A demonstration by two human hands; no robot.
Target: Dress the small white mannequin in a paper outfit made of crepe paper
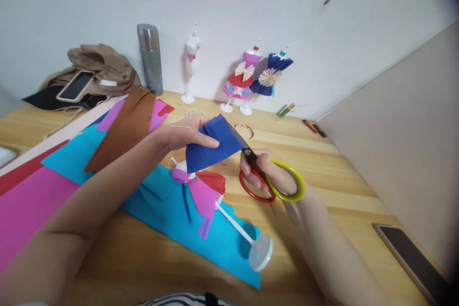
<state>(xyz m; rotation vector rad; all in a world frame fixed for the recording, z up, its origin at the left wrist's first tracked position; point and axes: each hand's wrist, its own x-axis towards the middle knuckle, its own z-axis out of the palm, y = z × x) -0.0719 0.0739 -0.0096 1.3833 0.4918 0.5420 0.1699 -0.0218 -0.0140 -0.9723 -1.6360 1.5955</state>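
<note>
My left hand pinches a folded piece of dark blue paper between thumb and fingers, above the table. In my right hand are scissors with one red and one yellow handle loop. Their dark blades lie at the upper right edge of the blue paper; whether they cut into it I cannot tell. Below the paper, a small mannequin in a pink and red paper dress lies on its side. Its white stand points toward me, over a sheet of turquoise paper.
Brown paper and several coloured sheets spread left. Against the wall stand a bare mannequin, two dressed mannequins and a thermos. A brown cloth bag with a phone lies back left; another phone lies right.
</note>
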